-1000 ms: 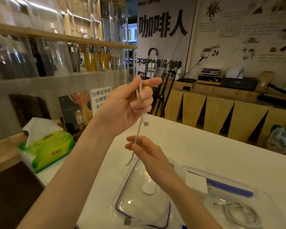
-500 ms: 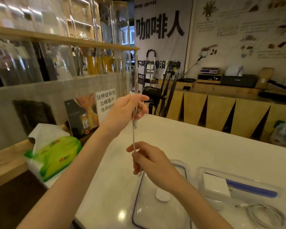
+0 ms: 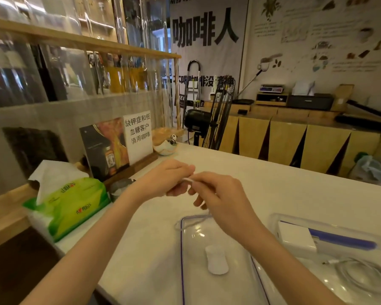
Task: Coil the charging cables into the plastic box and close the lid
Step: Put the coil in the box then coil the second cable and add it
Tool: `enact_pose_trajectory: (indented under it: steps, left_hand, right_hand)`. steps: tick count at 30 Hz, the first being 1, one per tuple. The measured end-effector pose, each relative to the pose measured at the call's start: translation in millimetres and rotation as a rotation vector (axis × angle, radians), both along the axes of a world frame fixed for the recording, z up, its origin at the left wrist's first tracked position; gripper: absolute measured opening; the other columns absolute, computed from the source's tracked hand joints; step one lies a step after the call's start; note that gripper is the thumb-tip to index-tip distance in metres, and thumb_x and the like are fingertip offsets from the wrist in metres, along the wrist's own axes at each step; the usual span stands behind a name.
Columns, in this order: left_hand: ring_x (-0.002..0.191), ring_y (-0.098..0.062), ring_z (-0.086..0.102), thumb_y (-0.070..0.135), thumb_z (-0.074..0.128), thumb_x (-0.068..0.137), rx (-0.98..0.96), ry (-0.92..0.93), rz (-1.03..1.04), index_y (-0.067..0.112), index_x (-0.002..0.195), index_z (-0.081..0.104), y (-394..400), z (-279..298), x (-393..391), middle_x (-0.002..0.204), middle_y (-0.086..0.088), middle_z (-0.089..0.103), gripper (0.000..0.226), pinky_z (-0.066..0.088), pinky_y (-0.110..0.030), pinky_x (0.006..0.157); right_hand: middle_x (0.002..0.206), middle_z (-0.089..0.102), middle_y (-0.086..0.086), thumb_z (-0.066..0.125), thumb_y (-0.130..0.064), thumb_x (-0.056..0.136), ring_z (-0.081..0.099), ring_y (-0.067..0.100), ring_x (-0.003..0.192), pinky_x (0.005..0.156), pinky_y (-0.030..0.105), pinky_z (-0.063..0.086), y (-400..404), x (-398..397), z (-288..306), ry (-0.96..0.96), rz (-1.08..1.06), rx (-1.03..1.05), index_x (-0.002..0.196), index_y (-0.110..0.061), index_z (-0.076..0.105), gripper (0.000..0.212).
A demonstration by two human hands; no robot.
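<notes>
Cables number two: one pinched between both hands, one coiled in the box.

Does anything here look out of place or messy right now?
Nothing is spilled or damaged. The lid lies off the plastic box, one coiled cable is already inside, and both hands hold another white cable above the counter.

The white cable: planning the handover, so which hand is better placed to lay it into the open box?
Probably right: the right hand pinches the white cable nearer the plastic box.
</notes>
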State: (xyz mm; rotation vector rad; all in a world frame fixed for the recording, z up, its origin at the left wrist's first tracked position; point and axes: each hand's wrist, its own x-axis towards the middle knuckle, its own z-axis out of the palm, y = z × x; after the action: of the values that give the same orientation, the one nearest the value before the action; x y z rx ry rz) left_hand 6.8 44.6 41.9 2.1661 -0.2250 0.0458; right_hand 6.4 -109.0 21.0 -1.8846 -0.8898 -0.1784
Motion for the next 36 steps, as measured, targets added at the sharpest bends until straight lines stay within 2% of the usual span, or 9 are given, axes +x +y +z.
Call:
enact_pose_trajectory:
  steps: [5,9,13,17,20,24,30,33,36]
  left_hand:
    - [0.036,-0.007,0.024,0.038,0.027,0.095,-0.217,0.291,-0.119,0.007,0.066,0.055,10,-2,-9,0.042,0.003,0.031,0.051,0.019,-0.018,0.038]
    - [0.034,-0.004,0.023,0.028,0.037,0.095,-0.33,0.32,-0.009,0.012,0.063,0.05,19,-1,-8,0.041,0.009,0.03,0.038,0.017,-0.014,0.033]
    - [0.032,-0.004,0.023,0.028,0.04,0.095,-0.325,0.27,0.145,0.013,0.061,0.047,18,-5,-12,0.039,0.009,0.03,0.038,0.019,-0.011,0.028]
    - [0.032,-0.004,0.026,0.028,0.042,0.094,-0.343,0.204,0.251,0.014,0.06,0.047,20,-5,-23,0.039,0.008,0.032,0.037,0.02,-0.011,0.03]
    - [0.029,-0.002,0.025,0.026,0.041,0.095,-0.393,0.127,0.318,0.013,0.061,0.045,25,-1,-30,0.035,0.011,0.032,0.037,0.02,-0.01,0.028]
    - [0.028,-0.001,0.024,0.024,0.039,0.096,-0.474,0.033,0.33,0.011,0.064,0.045,29,4,-37,0.034,0.011,0.031,0.035,0.019,-0.011,0.028]
    - [0.032,-0.002,0.022,0.027,0.036,0.096,-0.56,-0.019,0.252,0.01,0.066,0.044,26,11,-48,0.038,0.011,0.029,0.035,0.017,-0.012,0.031]
    - [0.031,-0.002,0.024,0.029,0.032,0.097,-0.649,-0.058,0.175,0.011,0.067,0.043,24,17,-52,0.038,0.011,0.032,0.037,0.018,-0.013,0.033]
    - [0.033,-0.003,0.024,0.032,0.027,0.097,-0.722,-0.083,0.084,0.013,0.066,0.044,23,26,-55,0.038,0.011,0.031,0.04,0.017,-0.017,0.039]
  right_hand:
    - [0.077,0.069,0.002,0.059,-0.019,0.085,0.064,0.012,0.066,0.064,0.028,0.054,4,15,6,0.039,-0.064,0.014,0.095,-0.014,0.063,0.012]
    - [0.092,0.069,0.005,0.059,-0.029,0.085,0.064,0.016,0.083,0.074,0.031,0.052,6,28,7,0.08,0.002,-0.312,0.101,-0.017,0.06,0.02]
    - [0.09,0.066,0.007,0.06,-0.017,0.085,0.065,0.011,0.067,0.059,0.024,0.054,11,40,-7,0.455,0.218,-0.449,0.109,-0.012,0.057,0.025]
    - [0.091,0.069,0.014,0.057,-0.014,0.087,0.069,0.016,0.069,0.066,0.024,0.059,20,48,-13,0.841,0.439,-0.395,0.109,-0.004,0.061,0.024]
    - [0.09,0.068,0.016,0.055,-0.02,0.089,0.07,0.018,0.071,0.073,0.028,0.059,34,50,-14,0.965,0.486,-0.285,0.099,0.0,0.064,0.024]
    - [0.086,0.066,0.012,0.057,-0.018,0.088,0.066,0.018,0.074,0.069,0.022,0.057,54,52,-13,0.868,0.37,-0.045,0.093,0.005,0.063,0.025]
    - [0.094,0.065,0.014,0.057,-0.009,0.085,0.065,0.014,0.078,0.072,0.018,0.055,39,60,5,0.487,0.231,0.043,0.1,0.001,0.063,0.019]
    - [0.082,0.067,0.007,0.058,-0.012,0.086,0.066,0.011,0.068,0.069,0.024,0.058,24,53,29,0.26,0.171,0.029,0.089,-0.008,0.066,0.01]
    - [0.069,0.068,0.004,0.056,-0.014,0.087,0.061,0.009,0.049,0.056,0.022,0.058,11,36,55,0.134,0.156,0.074,0.084,-0.01,0.067,0.012]
